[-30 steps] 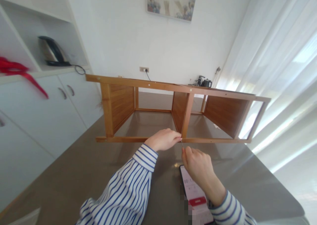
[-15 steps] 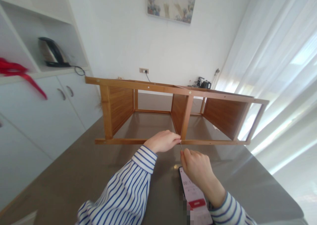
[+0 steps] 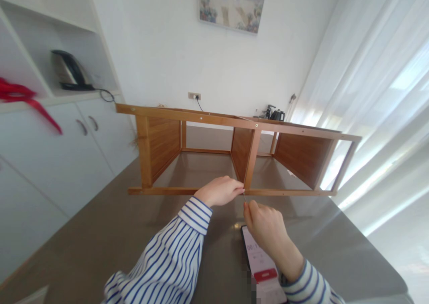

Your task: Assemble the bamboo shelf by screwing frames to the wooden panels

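A wooden shelf frame (image 3: 201,116) lies on its side on a brown table (image 3: 100,232). My left hand (image 3: 219,190) rests closed against the frame's near bottom rail, fingertips pinched at the foot of the middle upright. My right hand (image 3: 266,226) sits just below it, closed on a thin metal tool (image 3: 244,198) whose tip points up at that joint. What my left fingertips hold, if anything, is too small to make out.
A phone (image 3: 259,261) with a lit screen lies on the table under my right wrist. White cabinets (image 3: 56,152) with a kettle (image 3: 67,69) stand at the left. Sheer curtains (image 3: 378,94) hang at the right; another kettle (image 3: 276,113) sits by the far wall.
The view has drifted slightly. My right hand has edged up a little toward the joint. My left hand stays at the rail.
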`<state>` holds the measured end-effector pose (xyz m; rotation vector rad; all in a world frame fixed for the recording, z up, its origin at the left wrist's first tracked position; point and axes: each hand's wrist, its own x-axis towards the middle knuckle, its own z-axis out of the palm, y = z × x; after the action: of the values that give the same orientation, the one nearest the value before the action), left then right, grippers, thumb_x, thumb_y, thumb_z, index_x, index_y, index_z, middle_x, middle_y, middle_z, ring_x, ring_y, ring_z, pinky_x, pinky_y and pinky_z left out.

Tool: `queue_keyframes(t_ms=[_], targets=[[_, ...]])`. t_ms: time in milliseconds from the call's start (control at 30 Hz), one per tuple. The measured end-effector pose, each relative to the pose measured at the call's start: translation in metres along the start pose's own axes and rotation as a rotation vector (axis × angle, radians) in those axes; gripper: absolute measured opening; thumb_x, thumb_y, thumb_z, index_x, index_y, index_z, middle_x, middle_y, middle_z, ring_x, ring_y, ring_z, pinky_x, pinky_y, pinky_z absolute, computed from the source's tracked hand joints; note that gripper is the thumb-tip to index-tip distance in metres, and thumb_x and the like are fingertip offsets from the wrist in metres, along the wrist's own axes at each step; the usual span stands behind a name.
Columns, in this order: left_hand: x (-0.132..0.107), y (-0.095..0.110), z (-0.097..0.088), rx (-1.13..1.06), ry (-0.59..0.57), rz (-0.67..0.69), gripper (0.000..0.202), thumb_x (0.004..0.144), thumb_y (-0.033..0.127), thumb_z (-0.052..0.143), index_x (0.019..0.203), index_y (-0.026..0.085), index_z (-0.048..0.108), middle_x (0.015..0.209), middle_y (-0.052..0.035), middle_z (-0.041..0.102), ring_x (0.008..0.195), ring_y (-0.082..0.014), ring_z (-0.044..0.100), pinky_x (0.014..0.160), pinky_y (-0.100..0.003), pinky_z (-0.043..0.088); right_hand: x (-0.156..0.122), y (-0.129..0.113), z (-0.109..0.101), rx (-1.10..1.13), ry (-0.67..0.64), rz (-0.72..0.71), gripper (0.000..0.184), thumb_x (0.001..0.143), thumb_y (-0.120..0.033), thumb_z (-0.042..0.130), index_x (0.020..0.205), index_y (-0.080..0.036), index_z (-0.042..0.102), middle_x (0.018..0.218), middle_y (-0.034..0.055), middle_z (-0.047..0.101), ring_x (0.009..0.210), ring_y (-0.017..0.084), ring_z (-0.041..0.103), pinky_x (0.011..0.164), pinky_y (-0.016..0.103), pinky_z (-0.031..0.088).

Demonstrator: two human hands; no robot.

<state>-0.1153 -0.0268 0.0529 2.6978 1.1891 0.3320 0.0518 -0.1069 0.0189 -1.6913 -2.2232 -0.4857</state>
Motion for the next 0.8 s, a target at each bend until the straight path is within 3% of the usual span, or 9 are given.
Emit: queue_keyframes(t_ms=[300,800], targets=[[-0.0004,0.0025,-0.0033,-0.014,-0.011,-0.013,0.041,0.093,0.047,0.032,0.078,0.023,0.062,0.08,-0.0034,0.069,0.074,-0.0183,0.063,0.062,-0.026,0.037,0.0011,0.0008,-0.0049,-0.027,0.037,-0.074,0.028,0.092,-0.026,0.042,0.067,-0.018,0.052,0.056,0.0017,0.062,0.048,0.013,0.059,0.045,0.028,0.015],[-0.001,0.0044,-0.0056,-0.02,-0.019,-0.012,0.041,0.093,0.046,0.033,0.077,0.022,0.062,0.079,-0.0034,0.068,0.073,-0.018,0.062,0.06,-0.026,0.035,0.0017,0.0012,-0.001,0.002,0.026,-0.05,0.032,0.094,-0.027,0.038,0.067,-0.017,0.051,0.056,0.0015,0.062,0.047,0.011,0.058,0.044,0.026,0.016]])
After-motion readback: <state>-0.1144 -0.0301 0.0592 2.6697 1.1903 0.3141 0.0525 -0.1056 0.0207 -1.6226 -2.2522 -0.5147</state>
